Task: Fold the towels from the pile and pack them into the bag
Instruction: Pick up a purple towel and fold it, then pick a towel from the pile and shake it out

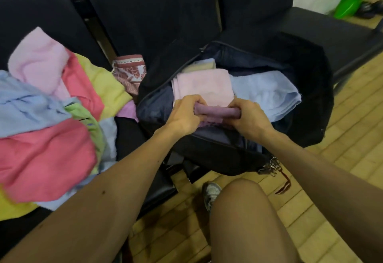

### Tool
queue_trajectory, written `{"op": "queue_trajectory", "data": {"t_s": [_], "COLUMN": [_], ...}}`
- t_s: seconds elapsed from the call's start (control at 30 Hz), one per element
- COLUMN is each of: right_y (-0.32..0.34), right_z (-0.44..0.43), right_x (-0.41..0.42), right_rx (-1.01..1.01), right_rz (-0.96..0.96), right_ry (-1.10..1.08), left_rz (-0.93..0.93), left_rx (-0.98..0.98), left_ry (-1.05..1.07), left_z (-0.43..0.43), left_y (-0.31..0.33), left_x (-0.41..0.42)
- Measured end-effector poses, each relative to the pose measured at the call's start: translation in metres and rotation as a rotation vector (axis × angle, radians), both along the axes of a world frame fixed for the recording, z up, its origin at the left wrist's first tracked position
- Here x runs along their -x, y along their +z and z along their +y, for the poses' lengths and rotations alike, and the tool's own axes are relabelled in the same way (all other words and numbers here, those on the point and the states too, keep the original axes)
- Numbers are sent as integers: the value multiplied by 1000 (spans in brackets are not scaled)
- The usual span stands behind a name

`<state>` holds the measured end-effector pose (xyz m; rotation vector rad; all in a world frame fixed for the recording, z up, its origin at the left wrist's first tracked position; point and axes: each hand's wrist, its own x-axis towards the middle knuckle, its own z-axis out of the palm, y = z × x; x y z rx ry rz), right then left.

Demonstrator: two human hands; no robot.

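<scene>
Mauve towel (217,112), folded thick, hangs between both hands over the open black bag (306,88); the left hand (184,115) curls round its left end and the right hand (249,118) grips its right end. Just behind it in the bag lie a folded pink towel (203,84) and a blue towel (267,95). The pile (51,101) of loose towels lies well apart, on the left.

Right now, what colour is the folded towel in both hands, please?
The folded towel is dusty purple, in the head view.
</scene>
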<state>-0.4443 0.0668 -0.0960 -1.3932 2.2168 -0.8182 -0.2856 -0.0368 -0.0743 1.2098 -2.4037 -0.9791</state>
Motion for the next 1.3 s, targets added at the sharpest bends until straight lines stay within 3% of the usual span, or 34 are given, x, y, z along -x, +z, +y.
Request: {"op": "queue_trajectory", "data": {"t_s": [0.3,0.47,0.67,0.8,0.87,1.03,1.3], "right_y": [-15,-5,51,89,97,64,2], "right_z": [-15,-6,2,-4,-8,-23,-46], "right_x": [7,1,-27,-93,-142,-242,-311], "right_rx": [-156,-173,-65,47,88,-16,-157], "right_rz": [26,153,174,81,1,-215,-426], "right_ry": [14,-23,-71,41,130,259,193], "left_rz": [-239,-420,-149,114,159,97,-86], "left_rx": [-18,231,293,351,352,212,217], "left_ry": [6,-58,35,241,379,605,499], "left_z": [-7,4,4,17,24,34,35], "left_y": [-24,-17,39,77,81,40,-2], "left_x": [9,-1,-74,-153,-202,-294,-319]}}
